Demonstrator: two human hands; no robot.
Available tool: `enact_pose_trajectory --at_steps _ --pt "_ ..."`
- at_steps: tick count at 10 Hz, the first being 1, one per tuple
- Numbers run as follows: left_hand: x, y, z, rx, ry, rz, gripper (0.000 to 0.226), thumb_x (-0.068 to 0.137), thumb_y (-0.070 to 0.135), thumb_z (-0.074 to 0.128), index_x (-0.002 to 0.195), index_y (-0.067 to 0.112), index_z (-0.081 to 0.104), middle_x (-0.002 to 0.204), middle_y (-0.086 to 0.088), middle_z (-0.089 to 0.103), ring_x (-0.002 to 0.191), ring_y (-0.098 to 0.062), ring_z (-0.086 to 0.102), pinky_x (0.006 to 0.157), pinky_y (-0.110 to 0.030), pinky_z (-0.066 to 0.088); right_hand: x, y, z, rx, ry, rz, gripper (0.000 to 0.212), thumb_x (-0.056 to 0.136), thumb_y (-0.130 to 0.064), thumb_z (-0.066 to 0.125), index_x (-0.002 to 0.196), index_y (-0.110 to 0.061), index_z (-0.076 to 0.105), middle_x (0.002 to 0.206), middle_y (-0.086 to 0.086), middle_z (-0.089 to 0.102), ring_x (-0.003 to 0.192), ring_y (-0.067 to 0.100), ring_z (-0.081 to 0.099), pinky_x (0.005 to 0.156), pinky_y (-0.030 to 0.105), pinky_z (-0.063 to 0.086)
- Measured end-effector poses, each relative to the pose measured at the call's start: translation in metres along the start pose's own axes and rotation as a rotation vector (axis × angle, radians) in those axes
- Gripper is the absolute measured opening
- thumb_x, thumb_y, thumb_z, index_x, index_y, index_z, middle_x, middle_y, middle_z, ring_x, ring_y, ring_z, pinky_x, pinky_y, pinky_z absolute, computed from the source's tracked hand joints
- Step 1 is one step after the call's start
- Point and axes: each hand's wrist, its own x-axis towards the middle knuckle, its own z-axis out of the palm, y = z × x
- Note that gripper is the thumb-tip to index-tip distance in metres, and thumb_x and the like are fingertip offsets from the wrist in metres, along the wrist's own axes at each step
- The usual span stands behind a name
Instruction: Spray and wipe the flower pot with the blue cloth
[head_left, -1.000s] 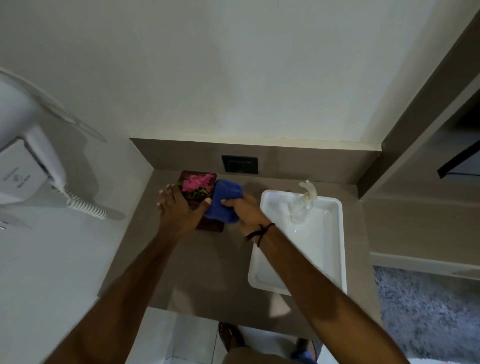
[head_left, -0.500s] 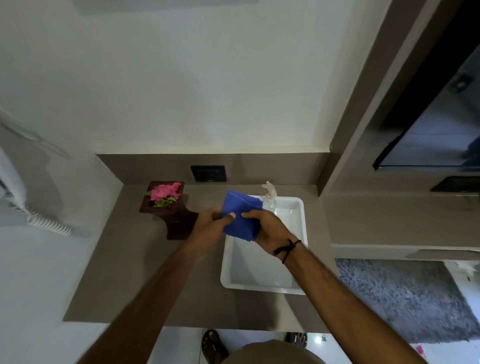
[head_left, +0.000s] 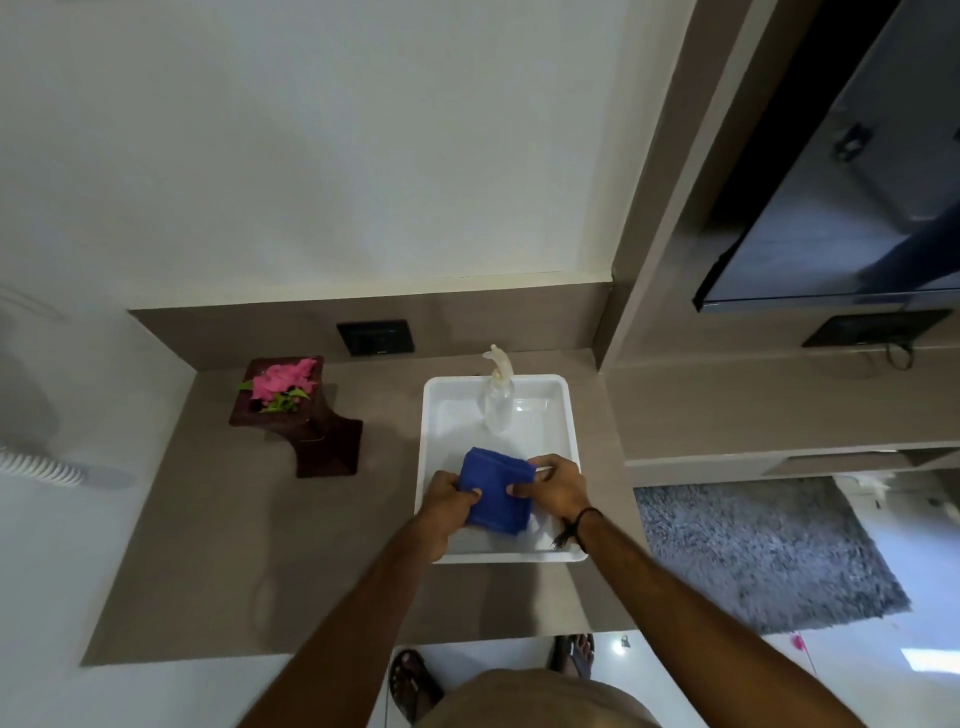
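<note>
Cloth (head_left: 497, 498) has left the flower pot (head_left: 301, 410); left hand (head_left: 448, 501) and right hand (head_left: 556, 488) both pinch it, folded, over the white tray (head_left: 570, 441), pot alone on the desk (head_left: 218, 545). Wiping looks done.

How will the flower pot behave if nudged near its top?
The flower pot probably tips easily: wide top, pinched waist, small flared foot. It looks rigid and likely slides on the smooth counter if pushed low.
</note>
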Motion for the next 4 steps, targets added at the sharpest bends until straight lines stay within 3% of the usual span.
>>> enact_pose_trajectory --at_steps 2,3,4 --pt "-0.003 -0.010 0.004 0.640 0.164 0.189 0.038 0.096 0.021 0.057 0.125 -0.002 0.050 0.128 -0.021 0.061 0.116 -0.032 0.062 0.092 -0.034 0.050 -0.003 0.006 0.014 -0.184 0.058 -0.077 0.054 0.063 -0.006 0.085 0.111 -0.010 0.061 0.097 0.015 0.075 0.091 0.031 0.072 0.078 0.036 0.060" --pt "-0.008 -0.003 0.002 0.841 0.141 0.226 0.040 0.097 0.022 0.054 0.131 0.003 0.047 0.136 -0.017 0.054 0.121 -0.028 0.058 0.098 -0.032 0.047 -0.004 0.000 0.018 -0.298 0.026 -0.129 0.058 0.065 -0.008 0.085 0.115 -0.013 0.056 0.097 0.012 0.073 0.089 0.029 0.070 0.078 0.036 0.061" --pt "-0.010 0.013 -0.005 0.894 0.171 0.311 0.040 0.098 0.024 0.051 0.134 0.008 0.045 0.138 -0.013 0.052 0.121 -0.025 0.058 0.099 -0.032 0.049 -0.002 -0.020 0.012 -0.364 0.118 -0.253 0.056 0.071 -0.024 0.084 0.119 -0.019 0.055 0.096 0.002 0.067 0.088 0.020 0.066 0.080 0.031 0.058"
